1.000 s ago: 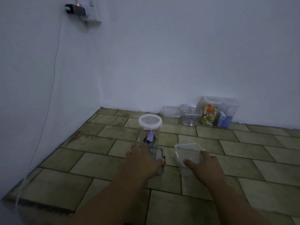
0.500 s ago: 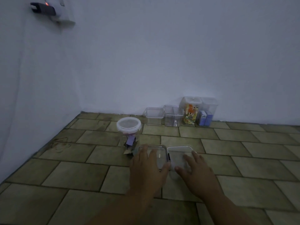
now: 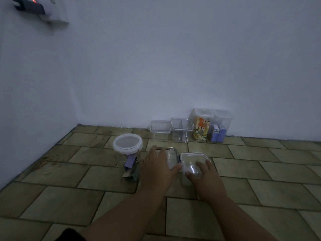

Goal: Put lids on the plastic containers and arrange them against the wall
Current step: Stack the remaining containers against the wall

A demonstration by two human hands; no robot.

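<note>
Shows left hand [image 3: 157, 168] lying flat, fingers straight, on a clip-lidded container [image 3: 171, 154] and right hand [image 3: 203, 174] spread loosely over the white-rimmed container [image 3: 192, 159] just beside it, with the row of containers [image 3: 181, 130] against the wall straight ahead, well apart.

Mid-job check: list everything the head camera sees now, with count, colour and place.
round jar: 1, clear, white lid, paper bits inside, floor left of centre
dark-rimmed container: 1, clear, lidded, right of jar
white-rimmed container: 1, clear, lidded, right of that
row of containers: 4, clear, against back wall; two tall hold packets
wall socket: 1, white, red-lit plug, upper left
floor: tiled, olive-beige
left hand: 1, flat on dark-rimmed container
right hand: 1, fingers spread on white-rimmed container
</note>
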